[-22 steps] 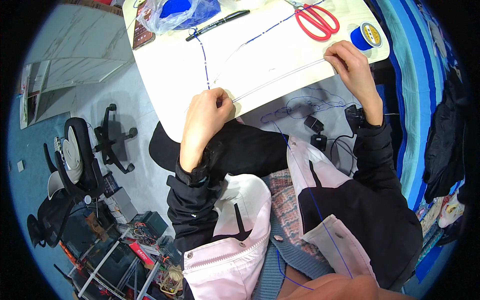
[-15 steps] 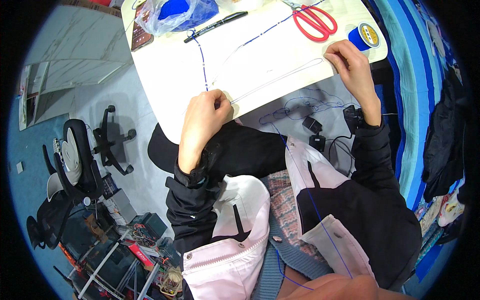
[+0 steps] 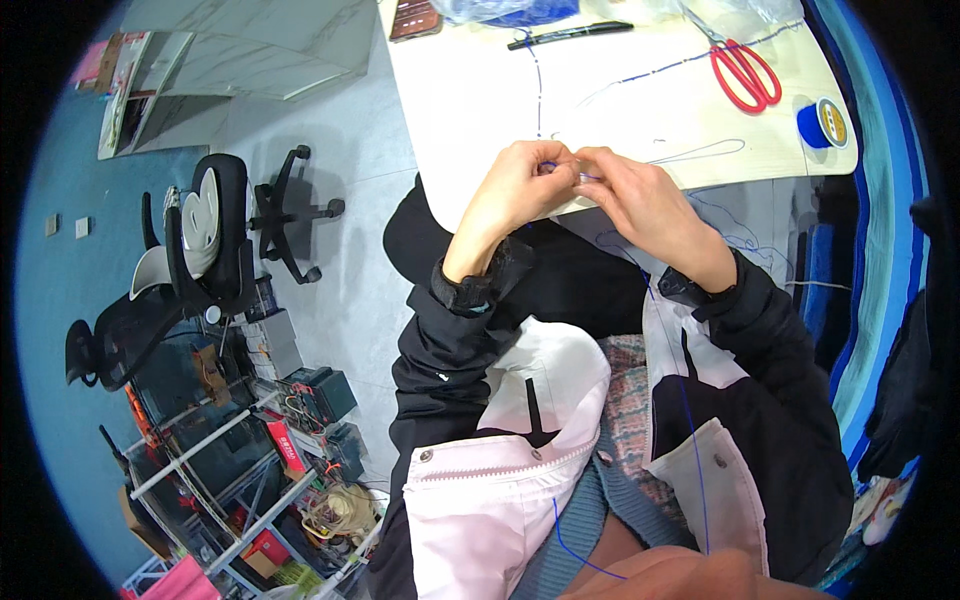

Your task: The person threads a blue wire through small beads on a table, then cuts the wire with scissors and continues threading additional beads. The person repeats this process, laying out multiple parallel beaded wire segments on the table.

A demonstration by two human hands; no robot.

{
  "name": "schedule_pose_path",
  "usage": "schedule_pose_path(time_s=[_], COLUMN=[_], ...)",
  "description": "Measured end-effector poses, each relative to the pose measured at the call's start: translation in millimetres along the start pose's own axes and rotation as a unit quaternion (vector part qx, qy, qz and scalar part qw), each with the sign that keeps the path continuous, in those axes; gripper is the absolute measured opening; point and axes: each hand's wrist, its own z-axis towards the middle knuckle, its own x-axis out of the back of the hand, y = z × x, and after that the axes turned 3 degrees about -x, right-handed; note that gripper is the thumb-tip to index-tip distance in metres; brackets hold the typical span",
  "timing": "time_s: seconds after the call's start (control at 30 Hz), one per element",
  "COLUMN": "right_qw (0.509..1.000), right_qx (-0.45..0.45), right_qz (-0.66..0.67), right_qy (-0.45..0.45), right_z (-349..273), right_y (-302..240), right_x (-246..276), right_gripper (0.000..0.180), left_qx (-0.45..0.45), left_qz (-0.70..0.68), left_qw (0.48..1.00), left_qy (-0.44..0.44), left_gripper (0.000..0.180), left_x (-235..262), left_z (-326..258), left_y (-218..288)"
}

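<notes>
At the near edge of the white table, my left hand (image 3: 518, 185) and my right hand (image 3: 645, 205) meet, fingertips close together. Both are closed in a pinch on a thin blue cord (image 3: 590, 178), a short bit of which shows between them. From my left hand a blue cord with small pale beads (image 3: 539, 95) runs up the tabletop. Beyond my right hand lies a long narrow loop of thin thread (image 3: 712, 152). What exactly the fingertips press together is too small to tell.
On the table (image 3: 440, 120) lie a phone (image 3: 415, 18), a black pen (image 3: 570, 36), red-handled scissors (image 3: 745, 78) and a blue thread spool (image 3: 822, 124). Plastic bags line its far side. Blue cord hangs over my lap. An office chair (image 3: 200, 250) stands left.
My right hand has moved left from near the spool to meet my left hand. The long thread loop now lies apart from my right fingertips. The whole view has shifted.
</notes>
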Motion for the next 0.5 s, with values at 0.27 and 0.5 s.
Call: schedule_pose_path(time_s=[0.27, 0.5], right_qw=[0.996, 0.991], right_qx=[0.062, 0.005], right_qz=[0.034, 0.130], right_qy=[0.054, 0.013], right_z=[-3, -10], right_y=[-21, -51], right_x=[14, 13], right_gripper=[0.007, 0.013], left_qx=[-0.143, -0.261], left_qz=[-0.176, -0.132], left_qw=[0.966, 0.928], left_qy=[0.122, 0.231], left_gripper=[0.013, 0.012], left_x=[-25, -34], left_z=[-27, -57], left_y=[-5, -2])
